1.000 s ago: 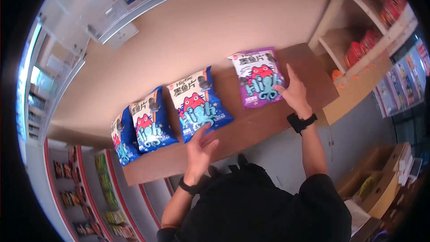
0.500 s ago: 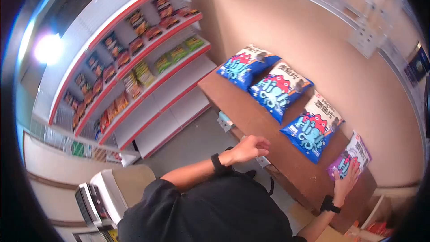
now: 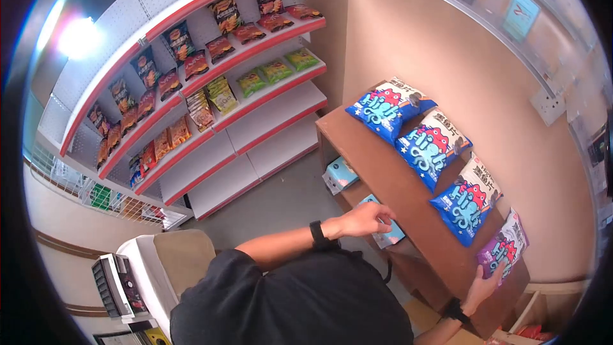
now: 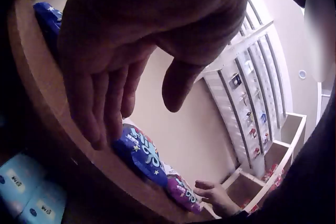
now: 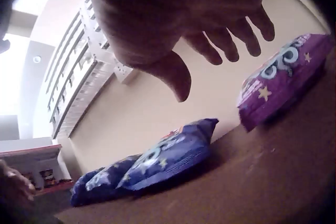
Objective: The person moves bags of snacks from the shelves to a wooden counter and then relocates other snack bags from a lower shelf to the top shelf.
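On the brown counter (image 3: 408,207) lies a row of three blue snack bags, a near one (image 3: 466,211), a middle one (image 3: 429,150) and a far one (image 3: 383,112). A purple snack bag (image 3: 512,237) lies at the row's right end. My right hand (image 3: 482,289) is at its lower edge in the head view; the right wrist view shows the fingers (image 5: 223,43) spread, with a gap to the purple bag. Over the counter's front edge hovers my left hand (image 3: 363,219), fingers loosely bent and holding nothing.
White shelves with red edges (image 3: 281,118) hold several snack packets at the left. Light blue boxes (image 3: 343,172) sit below the counter top. A wall rises behind the bags, with a clear rack (image 3: 565,38) above. A beige chair (image 3: 185,255) stands at the lower left.
The head view has swung left, bringing the shelves into sight. My right hand has shifted from over the purple bag's front to its lower edge. The bags keep their order on the counter.
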Tool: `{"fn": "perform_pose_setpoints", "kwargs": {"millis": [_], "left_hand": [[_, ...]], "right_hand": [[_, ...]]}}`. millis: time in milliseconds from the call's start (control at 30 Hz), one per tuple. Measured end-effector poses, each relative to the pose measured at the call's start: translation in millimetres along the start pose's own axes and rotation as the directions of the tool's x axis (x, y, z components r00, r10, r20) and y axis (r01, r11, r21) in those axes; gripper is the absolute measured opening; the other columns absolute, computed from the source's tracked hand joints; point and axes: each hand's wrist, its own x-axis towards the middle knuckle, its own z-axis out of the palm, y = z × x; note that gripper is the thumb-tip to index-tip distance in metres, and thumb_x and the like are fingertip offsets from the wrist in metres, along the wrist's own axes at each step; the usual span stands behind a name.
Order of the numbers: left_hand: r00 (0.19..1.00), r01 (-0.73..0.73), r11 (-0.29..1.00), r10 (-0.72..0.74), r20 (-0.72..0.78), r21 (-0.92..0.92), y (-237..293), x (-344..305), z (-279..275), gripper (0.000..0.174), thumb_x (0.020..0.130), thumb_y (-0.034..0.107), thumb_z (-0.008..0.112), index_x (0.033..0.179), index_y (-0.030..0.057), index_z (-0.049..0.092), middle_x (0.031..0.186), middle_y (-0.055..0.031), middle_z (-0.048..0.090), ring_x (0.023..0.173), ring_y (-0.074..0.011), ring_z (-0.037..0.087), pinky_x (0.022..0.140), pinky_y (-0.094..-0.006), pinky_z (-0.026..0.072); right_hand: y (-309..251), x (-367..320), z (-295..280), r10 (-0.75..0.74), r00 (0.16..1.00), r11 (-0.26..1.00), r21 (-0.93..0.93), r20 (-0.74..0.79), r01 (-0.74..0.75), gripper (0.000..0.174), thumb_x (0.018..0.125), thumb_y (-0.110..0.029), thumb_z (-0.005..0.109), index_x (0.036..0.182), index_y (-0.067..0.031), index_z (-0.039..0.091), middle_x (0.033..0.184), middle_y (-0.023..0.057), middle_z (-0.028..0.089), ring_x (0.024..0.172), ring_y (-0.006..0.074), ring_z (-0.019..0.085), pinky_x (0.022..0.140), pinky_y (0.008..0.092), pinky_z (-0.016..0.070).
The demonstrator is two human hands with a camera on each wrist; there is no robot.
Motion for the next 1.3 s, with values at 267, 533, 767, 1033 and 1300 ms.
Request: {"fn": "perform_pose_setpoints", "kwargs": {"millis": [267, 533, 767, 1033, 1300], "left_hand": [[0.999, 0.050, 0.985, -0.050, 0.007, -0.166, -54, -66, -64, 0.044, 0.090, 0.017, 0.072, 0.130, -0.0001, 0.062, 0.118, -0.0150, 0.072, 0.110, -0.0222, 0.068, 0.094, -0.0362, 0.0540], [0.980, 0.120, 0.977, -0.145, -0.137, -0.176, -99, -122, -101, 0.043, 0.087, 0.021, 0.073, 0.122, -0.0025, 0.066, 0.111, -0.0155, 0.074, 0.108, -0.0263, 0.070, 0.092, -0.0381, 0.0540], [0.935, 0.167, 0.955, -0.232, -0.269, -0.246, -126, -184, -103, 0.042, 0.091, 0.015, 0.071, 0.128, -0.0022, 0.063, 0.117, -0.0162, 0.072, 0.109, -0.0232, 0.069, 0.095, -0.0363, 0.0535], [0.796, 0.200, 0.915, -0.360, -0.486, -0.350, -135, -253, -50, 0.043, 0.090, 0.016, 0.071, 0.127, -0.0048, 0.063, 0.116, -0.0177, 0.072, 0.109, -0.0232, 0.068, 0.094, -0.0356, 0.0531], [0.793, 0.188, 0.852, -0.426, -0.436, -0.489, -132, -285, 59, 0.039, 0.094, 0.017, 0.070, 0.128, -0.0027, 0.062, 0.113, -0.0126, 0.072, 0.103, -0.0173, 0.067, 0.092, -0.0307, 0.0518]], "right_hand": [[-165, -88, 7, 0.133, 0.982, 0.970, 0.186, 0.131, -0.157, 0.057, 0.085, -0.001, 0.071, 0.140, 0.0047, 0.055, 0.136, 0.0265, 0.061, 0.125, 0.0391, 0.059, 0.107, 0.0418, 0.0429], [-225, -117, 14, 0.007, 0.957, 0.968, 0.237, 0.288, -0.079, 0.050, 0.086, 0.002, 0.069, 0.134, 0.0068, 0.059, 0.129, 0.0266, 0.065, 0.120, 0.0332, 0.064, 0.104, 0.0401, 0.0468], [-274, -109, 42, -0.149, 0.849, 0.897, 0.430, 0.507, -0.099, 0.048, 0.087, 0.000, 0.069, 0.134, 0.0061, 0.059, 0.118, 0.0236, 0.071, 0.109, 0.0314, 0.070, 0.096, 0.0395, 0.0524], [-274, -130, 37, -0.405, 0.443, 0.907, 0.414, 0.800, 0.082, 0.064, 0.082, -0.007, 0.074, 0.142, 0.0009, 0.053, 0.123, 0.0243, 0.069, 0.110, 0.0303, 0.070, 0.094, 0.0378, 0.0535], [-144, -198, 26, -0.280, 0.345, 0.960, 0.265, 0.896, 0.092, 0.067, 0.083, -0.021, 0.079, 0.142, -0.0020, 0.054, 0.127, 0.0239, 0.066, 0.116, 0.0381, 0.065, 0.099, 0.0432, 0.0511]]}}
